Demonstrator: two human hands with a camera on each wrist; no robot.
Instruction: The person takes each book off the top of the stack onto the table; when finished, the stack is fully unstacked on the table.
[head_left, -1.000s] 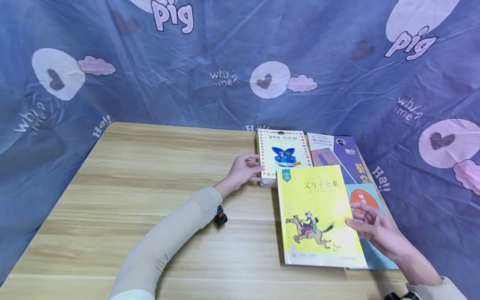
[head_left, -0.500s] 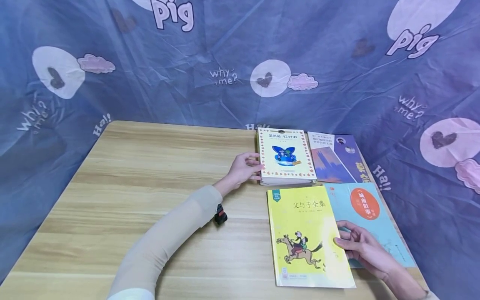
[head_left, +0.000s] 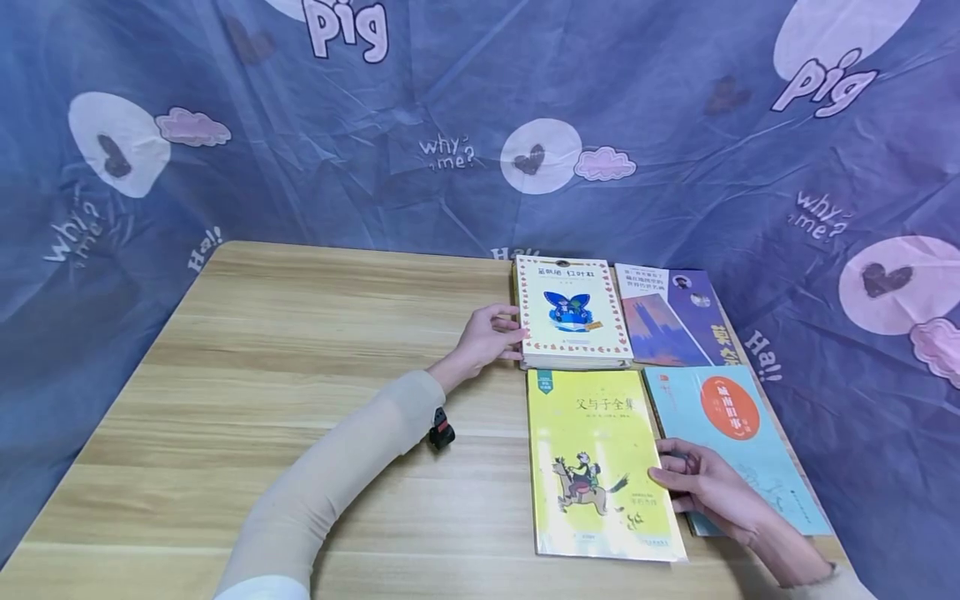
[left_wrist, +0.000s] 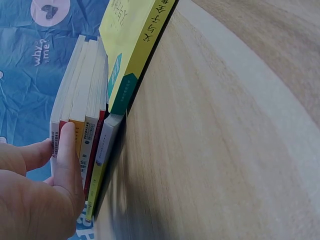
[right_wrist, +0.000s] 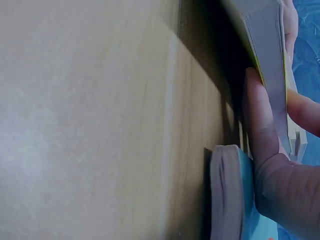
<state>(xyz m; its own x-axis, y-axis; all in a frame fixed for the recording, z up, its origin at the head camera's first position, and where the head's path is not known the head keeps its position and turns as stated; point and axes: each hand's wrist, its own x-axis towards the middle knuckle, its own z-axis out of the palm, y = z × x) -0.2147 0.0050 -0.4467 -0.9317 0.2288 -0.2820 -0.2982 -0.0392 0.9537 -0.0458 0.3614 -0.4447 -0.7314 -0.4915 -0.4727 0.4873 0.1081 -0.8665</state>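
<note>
My right hand (head_left: 712, 492) grips the right edge of a yellow book (head_left: 592, 517) with a horse and riders on its cover. In the right wrist view the thumb is on the cover and a finger (right_wrist: 259, 107) lies underneath, with that edge raised off the table. My left hand (head_left: 487, 337) touches the left side of a stack of books (head_left: 573, 362), topped by a cream book (head_left: 540, 292) with a blue butterfly picture. Its fingers (left_wrist: 67, 155) rest along the spines in the left wrist view. The yellow book lies just in front of the stack.
Right of the yellow book lies a turquoise book (head_left: 772, 475) with an orange oval, partly behind my right hand. A purple and white book (head_left: 690, 321) sits beyond it, beside the stack. The wooden table (head_left: 322, 333) backs onto a blue printed cloth (head_left: 375, 167).
The yellow book has moved left, toward me and down in my right hand, off the turquoise book and the stack's front corner. My left hand has stayed at the stack.
</note>
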